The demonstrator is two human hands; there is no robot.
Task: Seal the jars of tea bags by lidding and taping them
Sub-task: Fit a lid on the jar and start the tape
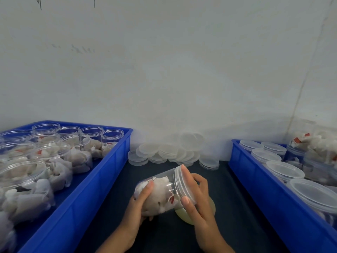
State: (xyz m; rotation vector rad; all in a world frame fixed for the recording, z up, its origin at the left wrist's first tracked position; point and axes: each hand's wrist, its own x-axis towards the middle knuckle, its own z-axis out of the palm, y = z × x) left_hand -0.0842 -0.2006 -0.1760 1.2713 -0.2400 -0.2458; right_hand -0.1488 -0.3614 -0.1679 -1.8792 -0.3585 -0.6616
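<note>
Both hands on one jar, lower centre of frame. Left hand (141,199) wraps the base end of the clear tea-bag jar (160,192), fingers curled round the body. Right hand (196,196) grips the lid (179,183), thumb and fingers spread across its rim. Jar is tilted, lid end up and to the right, held above the dark table (164,234). White tea bags with red tags fill it. Yellowish tape roll (196,214) sits on the table just under the right hand, partly hidden. Loose clear lids (171,152) are piled at centre frame against the wall. Blue crate at left (102,179) holds open jars of tea bags. Blue crate at right (264,189) holds lidded jars.
</note>
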